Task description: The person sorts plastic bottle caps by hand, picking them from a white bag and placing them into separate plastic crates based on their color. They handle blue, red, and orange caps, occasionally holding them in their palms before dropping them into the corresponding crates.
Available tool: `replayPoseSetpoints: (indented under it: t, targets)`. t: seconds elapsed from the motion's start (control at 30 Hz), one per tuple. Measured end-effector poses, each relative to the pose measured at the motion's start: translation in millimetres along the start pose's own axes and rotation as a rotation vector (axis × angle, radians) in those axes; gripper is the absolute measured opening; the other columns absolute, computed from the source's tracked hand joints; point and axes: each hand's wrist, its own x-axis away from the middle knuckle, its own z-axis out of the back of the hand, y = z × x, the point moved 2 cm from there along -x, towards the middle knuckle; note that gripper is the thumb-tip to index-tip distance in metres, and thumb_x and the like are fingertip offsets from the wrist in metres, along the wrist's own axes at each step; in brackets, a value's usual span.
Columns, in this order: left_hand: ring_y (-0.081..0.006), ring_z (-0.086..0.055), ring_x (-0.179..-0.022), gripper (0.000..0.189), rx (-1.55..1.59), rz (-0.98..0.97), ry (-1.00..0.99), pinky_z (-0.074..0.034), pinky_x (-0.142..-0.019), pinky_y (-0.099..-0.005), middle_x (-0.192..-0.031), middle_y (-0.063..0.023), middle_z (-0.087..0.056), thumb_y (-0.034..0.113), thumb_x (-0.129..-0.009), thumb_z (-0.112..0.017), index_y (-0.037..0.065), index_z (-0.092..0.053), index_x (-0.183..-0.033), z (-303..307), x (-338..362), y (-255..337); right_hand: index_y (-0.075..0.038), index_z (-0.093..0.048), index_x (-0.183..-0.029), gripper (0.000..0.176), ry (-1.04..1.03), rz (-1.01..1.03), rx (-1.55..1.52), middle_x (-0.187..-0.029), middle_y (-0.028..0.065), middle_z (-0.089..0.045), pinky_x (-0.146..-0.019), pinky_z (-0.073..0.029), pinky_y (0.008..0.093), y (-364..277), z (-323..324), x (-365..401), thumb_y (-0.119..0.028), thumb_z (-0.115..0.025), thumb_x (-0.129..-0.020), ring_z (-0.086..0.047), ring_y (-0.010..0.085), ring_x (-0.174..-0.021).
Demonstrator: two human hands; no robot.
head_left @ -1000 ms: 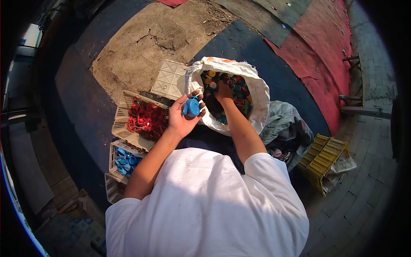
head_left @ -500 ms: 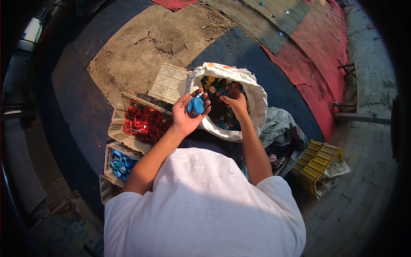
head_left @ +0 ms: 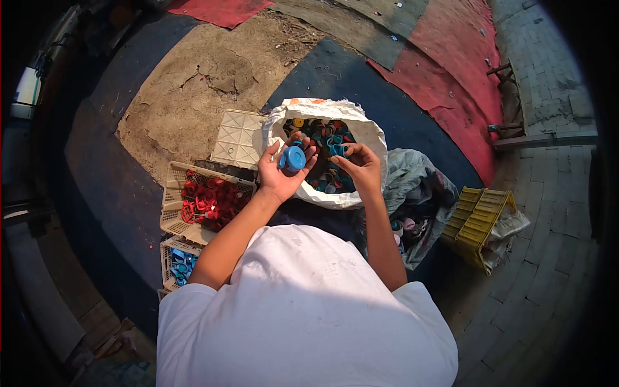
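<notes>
My left hand (head_left: 276, 181) is palm up over the near left rim of a white woven sack (head_left: 372, 132). A round blue plastic cap (head_left: 294, 158) rests in its palm, with the fingers curled up around it. Over the sack's right side, my right hand (head_left: 365, 170) pinches a teal cap (head_left: 336, 147) with a looped strap between thumb and fingertips. Mixed loose caps (head_left: 319, 130), among them yellow, red, green and dark ones, fill the sack below both hands.
To the left stands a cream crate (head_left: 169, 216) of red caps (head_left: 216, 201), with a smaller crate (head_left: 167, 274) of blue caps (head_left: 183, 263) nearer me. An upturned cream crate (head_left: 235, 138) lies behind. On the right are a grey-green bag (head_left: 412, 174) and a yellow crate (head_left: 474, 216).
My right hand has come up from among the caps in the sack and now holds the teal cap. My left hand keeps the blue cap. The view has shifted slightly.
</notes>
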Motion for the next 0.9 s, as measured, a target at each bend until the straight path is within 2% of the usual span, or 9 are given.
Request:
replayPoseSetpoints:
  t: [0.1, 0.2, 0.27, 0.37, 0.43, 0.47, 0.6, 0.7, 0.9]
  targets:
    - [-0.034, -0.057, -0.126, 0.049, 0.011, 0.024, -0.016, -0.043, -0.111, -0.0485, -0.132, -0.0153, -0.062, 0.037, -0.095, -0.056, 0.006, -0.057, -0.133, -4, -4, -4, 0.0, -0.062, -0.092, 0.026, -0.056, 0.041, 0.016, -0.103, 0.004, -0.065, -0.081, -0.057, 0.0238, -14, -7, 7, 0.001, -0.084, -0.08, -0.063, 0.0077, -0.095]
    - [-0.0342, -0.055, -0.129, 0.05, 0.025, 0.043, -0.05, -0.043, -0.111, -0.0492, -0.135, -0.0168, -0.06, 0.038, -0.096, -0.056, 0.005, -0.055, -0.133, -4, -7, -7, 0.0, -0.063, -0.092, 0.027, -0.081, 0.198, 0.318, -0.104, 0.0057, -0.066, -0.078, -0.058, 0.0252, -31, -20, 13, 0.0, -0.085, -0.077, -0.065, 0.0104, -0.095]
    - [-0.0352, -0.054, -0.131, 0.052, 0.012, 0.05, -0.092, -0.042, -0.111, -0.0504, -0.136, -0.0179, -0.058, 0.041, -0.098, -0.053, 0.005, -0.052, -0.136, -3, -11, -7, 0.0, -0.064, -0.091, 0.027, -0.107, 0.22, 0.404, -0.106, 0.0068, -0.067, -0.077, -0.058, 0.0263, -39, -32, 17, -0.001, -0.086, -0.075, -0.066, 0.0122, -0.093]
    - [-0.0327, -0.058, -0.125, 0.055, -0.056, 0.06, 0.004, -0.044, -0.109, -0.0492, -0.132, -0.0144, -0.061, 0.047, -0.098, -0.054, 0.007, -0.052, -0.135, -5, -15, -7, -0.002, -0.065, -0.088, 0.025, -0.169, 0.313, 0.539, -0.107, 0.007, -0.068, -0.076, -0.057, 0.0282, -43, -49, 22, -0.002, -0.086, -0.074, -0.068, 0.0164, -0.093]
    - [-0.0325, -0.057, -0.127, 0.058, -0.071, 0.097, -0.053, -0.043, -0.11, -0.0498, -0.133, -0.0127, -0.061, 0.053, -0.099, -0.051, 0.007, -0.052, -0.136, -9, -14, -6, -0.002, -0.065, -0.088, 0.025, -0.234, 0.36, 0.63, -0.107, 0.0062, -0.069, -0.076, -0.057, 0.0284, -44, -58, 25, -0.001, -0.085, -0.074, -0.069, 0.0172, -0.094]
    - [-0.033, -0.057, -0.127, 0.058, -0.052, 0.104, -0.059, -0.043, -0.111, -0.0497, -0.133, -0.0128, -0.06, 0.053, -0.1, -0.05, 0.007, -0.052, -0.136, -10, -14, -6, -0.002, -0.065, -0.087, 0.025, -0.24, 0.337, 0.599, -0.108, 0.0089, -0.07, -0.079, -0.056, 0.0316, -40, -62, 26, 0.0, -0.085, -0.072, -0.069, 0.0206, -0.097]
    - [-0.0347, -0.054, -0.13, 0.06, 0.0, 0.13, -0.12, -0.043, -0.112, -0.0487, -0.137, -0.0154, -0.058, 0.055, -0.101, -0.046, 0.007, -0.051, -0.137, -22, -5, -5, -0.006, -0.066, -0.088, 0.024, -0.301, 0.492, 0.725, -0.112, 0.0068, -0.071, -0.081, -0.056, 0.0366, -29, -73, 25, -0.002, -0.082, -0.071, -0.069, 0.0279, -0.098]
    - [-0.0355, -0.051, -0.133, 0.061, 0.072, 0.164, -0.21, -0.042, -0.113, -0.0489, -0.139, -0.018, -0.056, 0.055, -0.101, -0.045, 0.007, -0.051, -0.139, -18, -6, -2, -0.007, -0.067, -0.089, 0.024, -0.322, 0.552, 0.802, -0.111, 0.0056, -0.072, -0.083, -0.056, 0.0376, -25, -78, 25, -0.003, -0.083, -0.071, -0.069, 0.0282, -0.101]
    - [-0.0351, -0.05, -0.134, 0.06, 0.212, 0.183, -0.211, -0.042, -0.113, -0.0505, -0.141, -0.0186, -0.055, 0.055, -0.102, -0.043, 0.008, -0.05, -0.139, -9, -6, 6, -0.007, -0.07, -0.094, 0.027, -0.247, 0.555, 0.792, -0.108, 0.004, -0.073, -0.082, -0.054, 0.0361, -34, -89, 27, -0.004, -0.084, -0.071, -0.066, 0.0255, -0.097]
